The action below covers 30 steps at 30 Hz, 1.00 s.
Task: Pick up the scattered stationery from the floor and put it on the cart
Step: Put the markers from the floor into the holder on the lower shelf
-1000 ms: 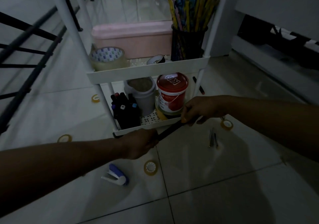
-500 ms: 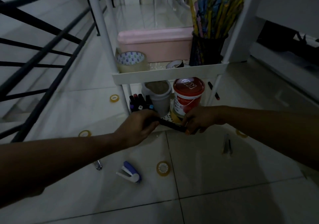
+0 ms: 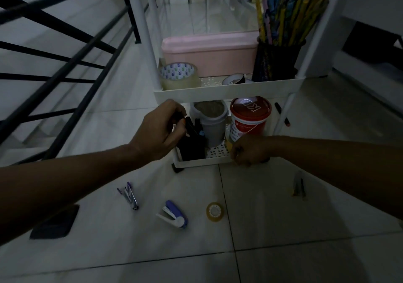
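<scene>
A slim black marker [image 3: 181, 117], dim and half hidden, is pinched in the left hand [image 3: 160, 130] over the black holder [image 3: 192, 147] on the cart's [image 3: 224, 91] bottom shelf. The right hand [image 3: 250, 151] rests curled at the shelf rim; its grip can't be told. One blue stapler [image 3: 173, 215] and one small tape roll [image 3: 214, 210] lie on the floor.

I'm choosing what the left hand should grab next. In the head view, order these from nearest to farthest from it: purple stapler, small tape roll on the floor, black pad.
From the left hand:
1. Purple stapler, on the floor below the hand.
2. Small tape roll, floor, right of the stapler; almost as near, so this call is close.
3. Black pad, far left, beside the forearm.
</scene>
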### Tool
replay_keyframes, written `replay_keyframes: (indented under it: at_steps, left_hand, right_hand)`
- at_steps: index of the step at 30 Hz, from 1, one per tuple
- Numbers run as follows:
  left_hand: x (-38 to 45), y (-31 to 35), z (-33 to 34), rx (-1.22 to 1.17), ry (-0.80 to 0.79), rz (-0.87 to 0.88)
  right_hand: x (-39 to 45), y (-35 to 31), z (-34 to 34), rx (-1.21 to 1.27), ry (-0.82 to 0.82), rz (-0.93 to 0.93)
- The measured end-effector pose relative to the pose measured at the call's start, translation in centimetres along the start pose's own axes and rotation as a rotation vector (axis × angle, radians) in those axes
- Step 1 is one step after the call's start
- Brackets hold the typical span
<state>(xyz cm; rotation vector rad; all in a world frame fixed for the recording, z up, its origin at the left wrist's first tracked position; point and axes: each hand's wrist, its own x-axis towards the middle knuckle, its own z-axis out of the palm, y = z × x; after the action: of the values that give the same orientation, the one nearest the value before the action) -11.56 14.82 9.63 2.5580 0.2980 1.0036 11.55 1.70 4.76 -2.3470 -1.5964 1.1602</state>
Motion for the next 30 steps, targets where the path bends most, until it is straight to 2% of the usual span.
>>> replay_keyframes:
  at_steps: [7, 14, 22, 30]
  left_hand:
    - [0.4, 1.2, -0.3, 0.099, -0.090, 0.146]
    - [0.2, 0.8, 0.0, 0.306, -0.234, 0.164]
    - [-0.9, -0.8, 1.9, 0.508, -0.360, 0.049]
    - [-0.8, -0.4, 4.4, 0.661, -0.460, -0.068]
  right_hand:
    - [-0.1, -1.1, 0.2, -0.176, -0.044, -0.014]
    - [-0.4, -1.7, 0.5, -0.275, -0.073, -0.011]
    - [-0.4, -0.6, 1.3, -0.795, 0.080, -0.128]
    - [0.3, 1.1, 4.4, -0.761, -0.097, -0.010]
